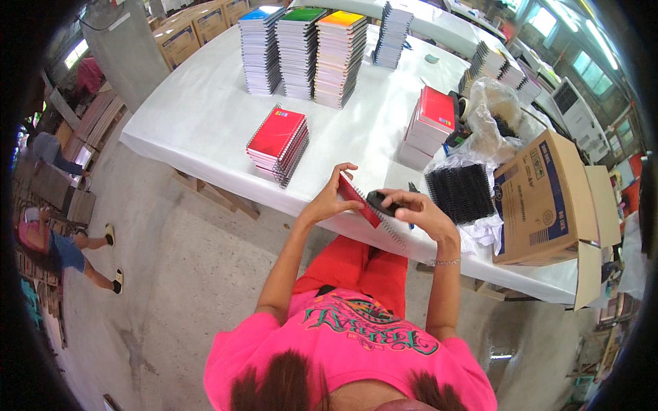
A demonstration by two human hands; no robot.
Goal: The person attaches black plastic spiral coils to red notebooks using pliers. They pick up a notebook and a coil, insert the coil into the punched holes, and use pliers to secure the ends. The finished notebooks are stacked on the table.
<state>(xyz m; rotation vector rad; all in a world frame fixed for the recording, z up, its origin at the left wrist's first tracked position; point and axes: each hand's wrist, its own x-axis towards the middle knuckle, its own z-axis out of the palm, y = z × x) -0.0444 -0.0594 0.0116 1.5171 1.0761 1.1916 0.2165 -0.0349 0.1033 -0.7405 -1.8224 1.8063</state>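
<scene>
My left hand [327, 203] grips a red-covered notebook [369, 214] by its upper end, tilted above the table's front edge. A wire coil [392, 234] runs along the notebook's right edge and sticks out past its lower end. In my right hand [426, 216] is a black rounded object [379, 203], held against the coil side; its exact kind is partly hidden by my fingers. To the left lies a short stack of red spiral notebooks [277, 133]. At the right stands a pile of red-covered pads [436, 109], with a bundle of black wire coils [460, 194] nearer me.
Tall stacks of blue [260, 51], green [298, 55] and yellow [339, 58] notebooks stand at the back of the white table [185, 130]. An open cardboard box [548, 198] and clear plastic wrap [490, 103] are on the right. Other people [65, 246] are at far left.
</scene>
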